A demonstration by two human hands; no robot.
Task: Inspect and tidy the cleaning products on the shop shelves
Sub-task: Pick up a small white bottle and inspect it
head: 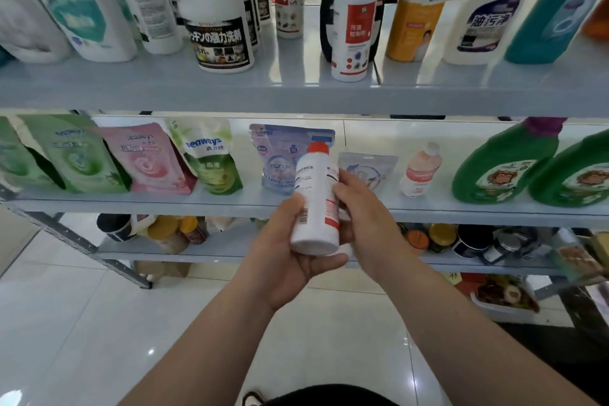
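1. The left hand [286,254] grips the bottom of a white bottle [313,181] with a red cap.
2. The right hand [365,221] holds its side, fingers curled round it.
3. The bottle is in the air before the middle shelf [197,202], in front of a blue pouch [280,158].

The location was a retail shop: open grey metal shelving stood on a glossy white tiled floor [66,323], with stock faced label-outward along the front edge of each tier. The upper shelf [164,89] carried white spray bottles [224,20] set one behind another. The middle shelf [164,203] held a line of refill pouches [148,161] at its left end and two matching green jugs [494,175] at its right end, and the bottom shelf [184,255] held jars [441,236].
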